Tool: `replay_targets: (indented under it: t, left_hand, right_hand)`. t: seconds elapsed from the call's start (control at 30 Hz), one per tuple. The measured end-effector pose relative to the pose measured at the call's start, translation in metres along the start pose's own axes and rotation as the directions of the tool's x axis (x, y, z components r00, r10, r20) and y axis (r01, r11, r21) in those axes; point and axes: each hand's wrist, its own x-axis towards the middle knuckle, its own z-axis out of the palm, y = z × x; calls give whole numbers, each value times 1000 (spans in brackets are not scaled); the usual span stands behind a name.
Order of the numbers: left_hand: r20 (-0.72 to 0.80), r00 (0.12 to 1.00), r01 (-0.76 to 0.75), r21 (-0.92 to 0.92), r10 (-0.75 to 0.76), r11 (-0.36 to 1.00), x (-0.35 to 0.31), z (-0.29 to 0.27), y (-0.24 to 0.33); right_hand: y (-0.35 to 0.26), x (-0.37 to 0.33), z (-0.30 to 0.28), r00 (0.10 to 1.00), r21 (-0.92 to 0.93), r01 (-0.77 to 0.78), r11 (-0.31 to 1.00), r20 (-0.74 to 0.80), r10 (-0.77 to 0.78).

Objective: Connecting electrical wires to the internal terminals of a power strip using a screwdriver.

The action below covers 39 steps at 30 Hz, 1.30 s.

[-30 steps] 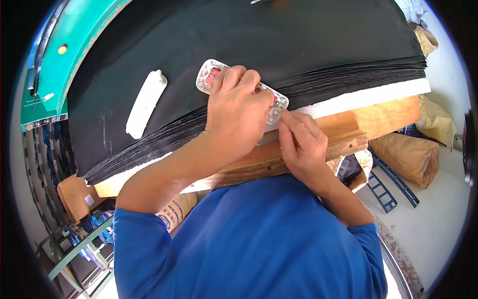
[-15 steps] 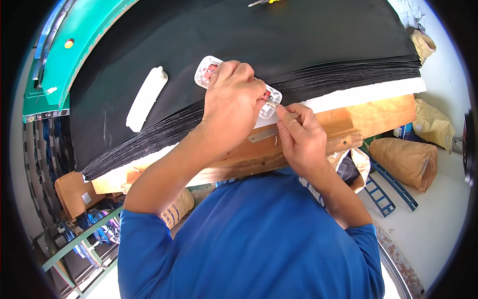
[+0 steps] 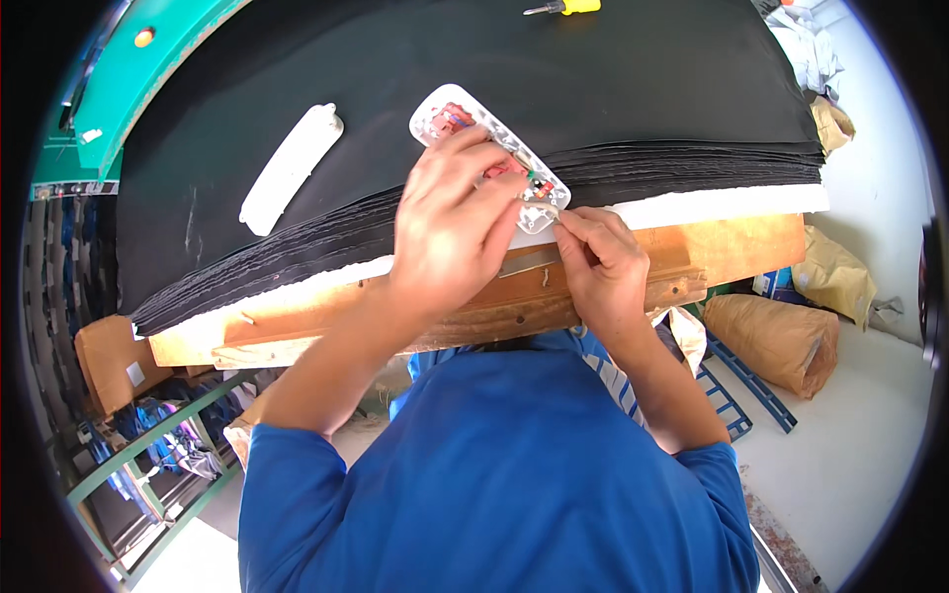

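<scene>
An opened white plastic housing (image 3: 463, 96), long with rounded ends, lies tilted on the black sheets, showing red inner parts and small coloured wires. It looks like the body of a power strip. Over its middle reaches my left hand (image 3: 450, 222), thumb and forefinger closed near the inner end of a white cable (image 3: 540, 206); what they hold is hidden. At the housing's near right end, my right hand (image 3: 605, 259) pinches this cable between thumb and forefinger. A matching long white cover (image 3: 292, 170) lies apart, to the left.
Stacked black sheets (image 3: 643, 89) cover the bench, with a wooden edge (image 3: 732, 245) on my side. A yellow-handled screwdriver (image 3: 578, 6) lies at the far side. Green machinery (image 3: 163, 74) stands at left; brown paper sacks (image 3: 766, 331) and a blue rack (image 3: 756, 381) are on the right-hand floor.
My left hand has loosened from around the housing and shifted slightly down and left, uncovering more of its red inside. My right hand stays at the cable. The view has shifted a little.
</scene>
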Motion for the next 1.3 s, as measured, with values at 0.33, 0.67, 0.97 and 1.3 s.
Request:
replay_targets:
  t: [0.33,0.67,0.97,1.3]
  left_hand:
    - [262,504,626,-768,-823,138,-36,28,52]
    - [474,358,789,-614,-804,-10,-26,29,53]
    - [315,475,533,-846,-822,-17,-11,-22,34]
    - [-55,483,440,-847,-874,297,-64,-133,-20]
  right_hand:
    - [-1,-3,3,989,257,-144,956,52,135]
    - [-6,-15,-3,981,345,-117,931,187,54]
    - [-46,23,4,927,565,13,825,303,-222]
    - [-25,46,-53,899,324,-182,928,438,24]
